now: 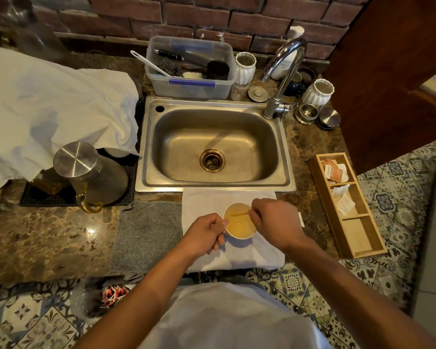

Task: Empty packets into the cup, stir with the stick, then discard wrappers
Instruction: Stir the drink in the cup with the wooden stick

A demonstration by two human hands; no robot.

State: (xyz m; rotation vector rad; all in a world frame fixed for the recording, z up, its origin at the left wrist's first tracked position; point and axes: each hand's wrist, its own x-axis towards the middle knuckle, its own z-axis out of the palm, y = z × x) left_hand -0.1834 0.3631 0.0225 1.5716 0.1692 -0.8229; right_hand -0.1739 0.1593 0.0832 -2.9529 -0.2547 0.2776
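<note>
A small white cup (239, 236) holding pale yellow liquid stands on a white cloth (207, 200) in front of the sink. My left hand (204, 235) grips the cup's left side. My right hand (275, 220) pinches a thin wooden stick (238, 214) whose far end dips into the liquid. Packets (334, 170) lie in the far sections of a wooden tray (325, 195) at the right. Crumpled red and white wrappers (114, 293) sit in a clear bag below the counter's front edge.
A steel sink (212, 147) with a tap (285, 74) lies behind the cup. A grey mat (146, 235) lies left of the cloth. A metal pitcher (91, 172) stands on a black mat at the left. A plastic tub (189, 69) sits behind the sink.
</note>
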